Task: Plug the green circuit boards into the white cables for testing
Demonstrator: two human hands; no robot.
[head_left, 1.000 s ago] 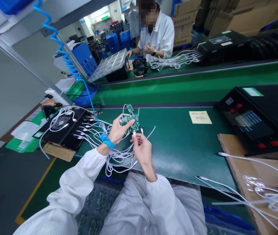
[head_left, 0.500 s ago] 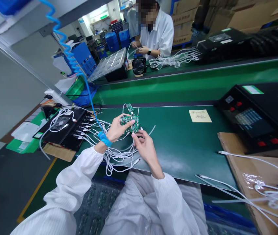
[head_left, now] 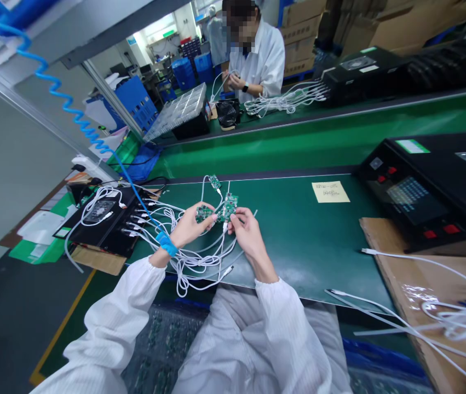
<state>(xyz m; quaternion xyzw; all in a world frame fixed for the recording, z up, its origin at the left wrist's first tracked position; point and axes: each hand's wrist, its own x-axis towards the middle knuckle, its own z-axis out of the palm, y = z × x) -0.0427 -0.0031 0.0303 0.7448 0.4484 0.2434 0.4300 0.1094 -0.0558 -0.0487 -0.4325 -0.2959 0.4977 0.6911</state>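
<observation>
Over the bench, my left hand [head_left: 194, 223] pinches a green circuit board [head_left: 203, 213] between thumb and fingers. My right hand [head_left: 246, 227] grips the lower right edge of a second green circuit board [head_left: 230, 204], close beside the first. A white cable plug [head_left: 225, 226] meets this second board's lower edge. Just beyond, a smaller green board [head_left: 214, 181] lies on the bench with a white cable at its end. Tangled white cables [head_left: 200, 260] spread under and in front of my hands. A blue wrist strap [head_left: 167, 243] circles my left wrist.
At left, a black box [head_left: 103, 219] has several white cables plugged in. A black device with red buttons [head_left: 417, 191] stands at right, near a yellow note [head_left: 330, 192] and cardboard [head_left: 405, 273]. A coiled blue cord [head_left: 68, 104] crosses the upper left. Across the bench a person handles cable.
The boards, overlapping before, now sit side by side. My left hand has shifted slightly down and left. My right hand has moved from the cable plug up to the second board's edge.
</observation>
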